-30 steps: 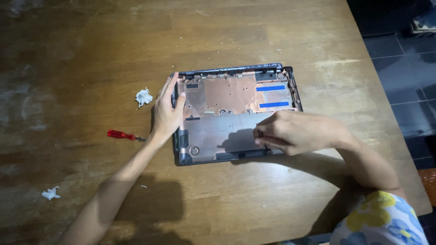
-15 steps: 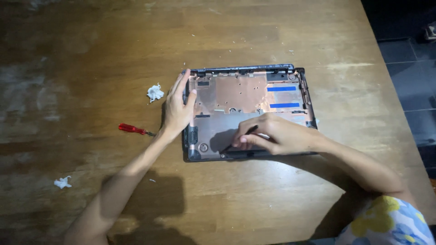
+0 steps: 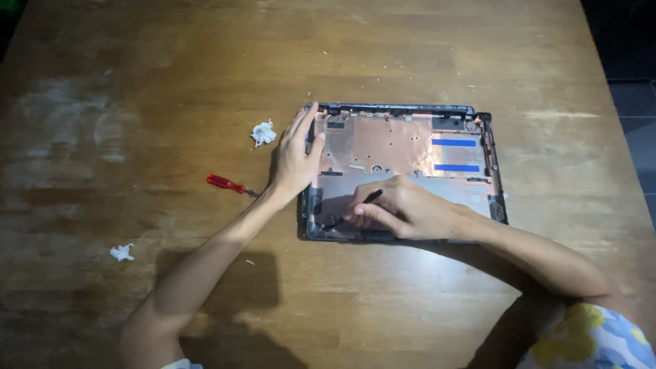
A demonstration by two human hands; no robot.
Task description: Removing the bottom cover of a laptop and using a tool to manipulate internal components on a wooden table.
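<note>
An opened laptop shell [image 3: 403,147] lies on the wooden table [image 3: 171,82], its copper-coloured inner plate up, with two blue strips at its right. My left hand [image 3: 295,158] rests flat against the shell's left edge, fingers apart, steadying it. My right hand [image 3: 403,208] is over the shell's near left part and pinches a thin black tool [image 3: 355,207] whose tip points down at the near left corner.
A small red-handled screwdriver [image 3: 227,184] lies on the table left of my left wrist. One crumpled white scrap [image 3: 262,132] sits beside the shell's far left corner, another [image 3: 122,253] near the table's left side. The table's right edge borders a dark tiled floor [image 3: 632,61].
My right hand has slid left along the shell's near part toward its left corner, and the thin black tool now shows in its fingers. My left hand stays on the left edge.
</note>
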